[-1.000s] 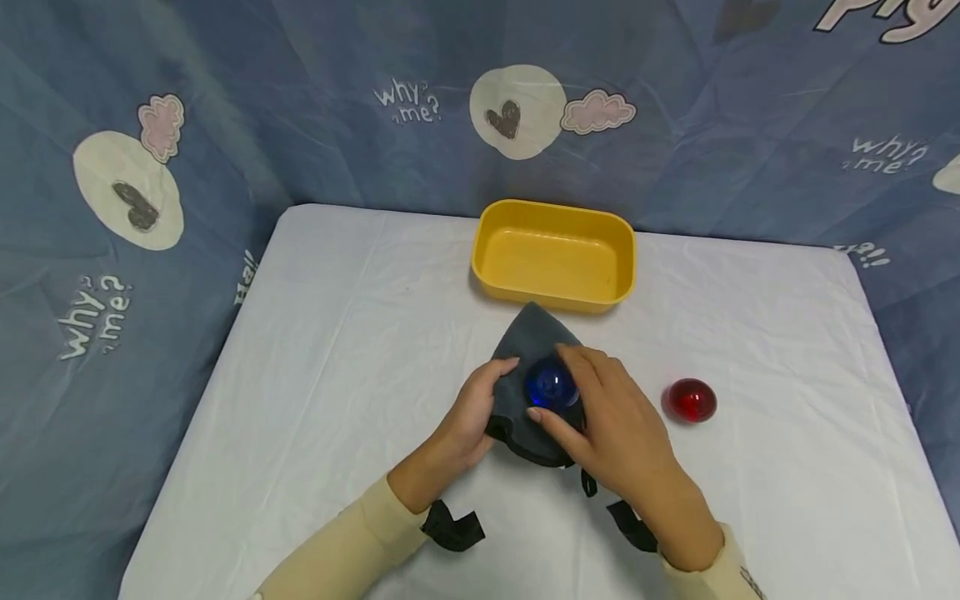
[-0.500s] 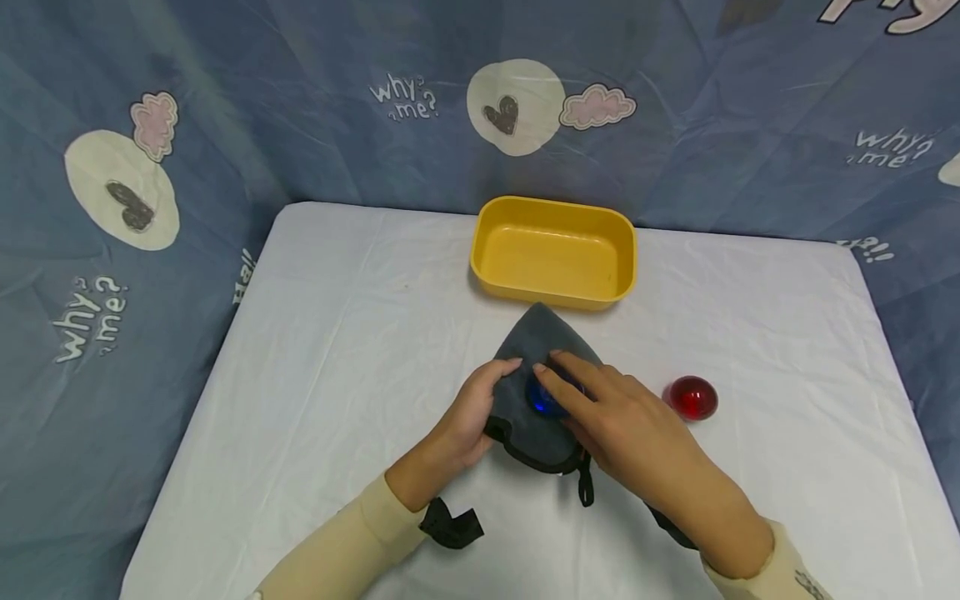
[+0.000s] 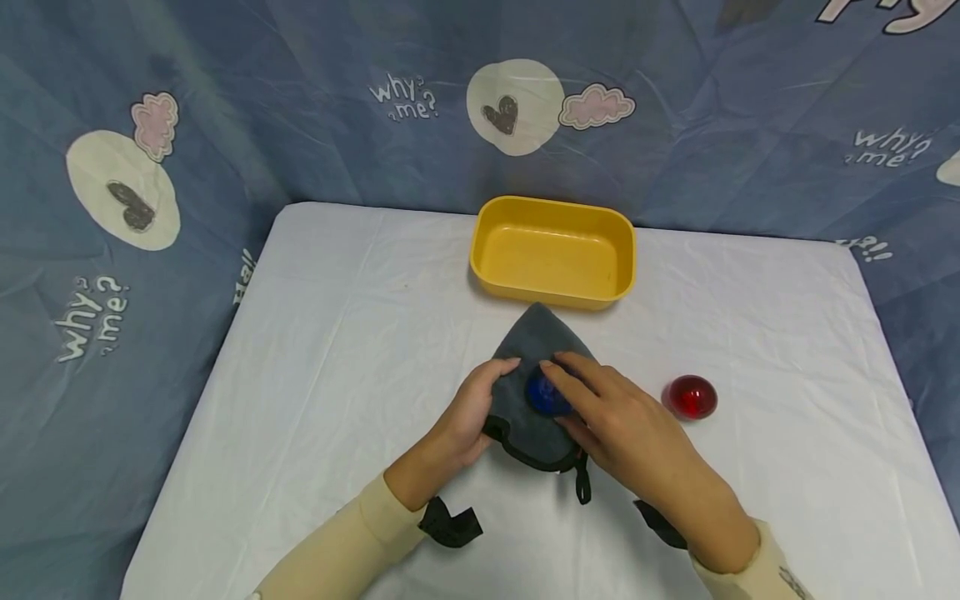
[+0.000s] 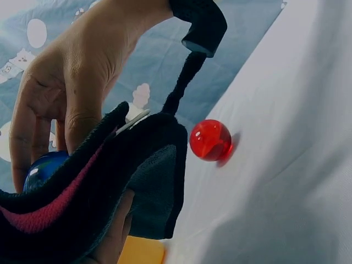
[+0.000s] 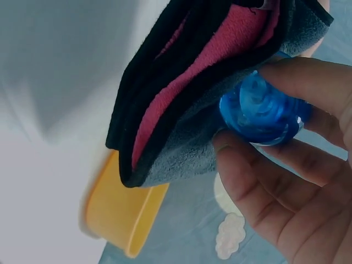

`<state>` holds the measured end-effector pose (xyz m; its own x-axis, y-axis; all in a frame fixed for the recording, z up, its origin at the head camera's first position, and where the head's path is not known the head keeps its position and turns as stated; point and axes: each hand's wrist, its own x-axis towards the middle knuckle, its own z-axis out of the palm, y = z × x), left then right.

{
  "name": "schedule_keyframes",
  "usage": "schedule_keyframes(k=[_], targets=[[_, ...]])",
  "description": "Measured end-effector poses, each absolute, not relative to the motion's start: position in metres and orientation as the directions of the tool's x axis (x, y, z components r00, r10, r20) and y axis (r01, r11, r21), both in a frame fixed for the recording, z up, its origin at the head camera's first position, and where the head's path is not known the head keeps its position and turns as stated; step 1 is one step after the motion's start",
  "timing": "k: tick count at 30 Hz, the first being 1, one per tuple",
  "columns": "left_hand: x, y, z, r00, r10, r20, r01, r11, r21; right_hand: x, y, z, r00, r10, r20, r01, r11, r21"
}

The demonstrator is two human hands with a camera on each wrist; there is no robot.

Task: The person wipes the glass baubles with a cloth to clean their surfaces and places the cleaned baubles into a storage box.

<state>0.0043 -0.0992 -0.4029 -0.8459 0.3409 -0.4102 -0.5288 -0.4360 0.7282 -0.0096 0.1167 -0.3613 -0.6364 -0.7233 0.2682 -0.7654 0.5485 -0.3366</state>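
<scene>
My left hand [image 3: 462,417] grips a folded grey towel [image 3: 525,442] above the table, its thumb on top and the other fingers underneath. Black trim edges the cloth, and pink lining [image 5: 192,71] shows between the folds in both wrist views. With thumb and fingertips, my right hand [image 3: 633,425] holds a clear blue ball [image 5: 261,107] against the towel's upper face. Those fingers hide part of the ball in the head view. A hanging loop [image 3: 582,482] dangles from the towel's near edge.
A clear red ball [image 3: 692,397] lies on the white-covered table to the right of my right hand. Beyond the towel stands a yellow rectangular tub [image 3: 555,250]. A blue patterned curtain [image 3: 337,158] hangs behind the table. Black straps [image 3: 452,523] sit by my wrists.
My right wrist has swung to the right and its hand has turned, so its fingers now lie over the blue ball. The left hand keeps its hold on the towel, nearly still.
</scene>
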Motion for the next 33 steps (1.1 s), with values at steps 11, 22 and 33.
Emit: schedule_keyframes(k=[11, 22, 33], targets=[[0.007, -0.1, -0.402, -0.854, 0.332, -0.4, -0.514, -0.428, 0.743, -0.005, 0.111, -0.369, -0.69, -0.634, 0.349, -0.722, 0.564, -0.401], [0.01, -0.1, -0.401, -0.86, 0.315, -0.401, -0.506, -0.443, 0.74, -0.002, 0.102, -0.387, -0.732, -0.472, 0.492, -0.674, 0.606, -0.422], [0.008, -0.097, -0.401, -0.862, 0.315, -0.398, -0.505, -0.455, 0.733, -0.003, 0.092, -0.4, -0.789, -0.318, 0.525, -0.577, 0.675, -0.459]])
